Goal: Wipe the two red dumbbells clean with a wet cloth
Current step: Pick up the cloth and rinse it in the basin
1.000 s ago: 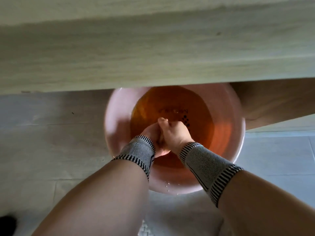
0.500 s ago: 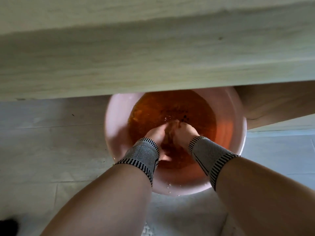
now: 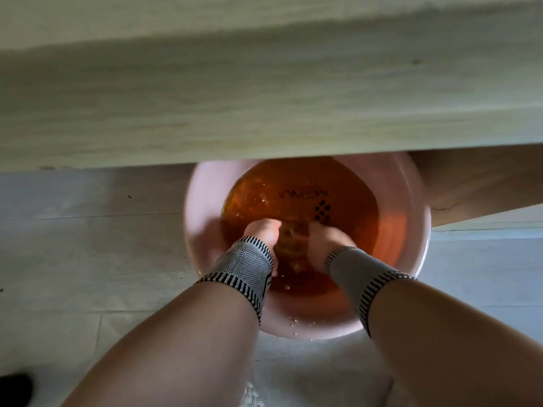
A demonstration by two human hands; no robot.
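1. Where the two hands meet under the water, a blurred pale mass (image 3: 289, 240) lies between them, probably the cloth; it sits low in the middle of the basin.
2. The left hand (image 3: 263, 232) and right hand (image 3: 324, 237) are both sunk in the water, close beside the mass; whether their fingers clasp it cannot be told.
3. Each wrist wears a grey knit band with black-striped edges (image 3: 242, 271).
4. The pink basin (image 3: 202, 207) holds orange-brown water (image 3: 352, 218), with dark lettering showing on its bottom.
5. The basin stands on a pale tiled floor (image 3: 88, 245), its far rim tucked under a light wooden tabletop (image 3: 264, 98).
6. No dumbbell is in view.
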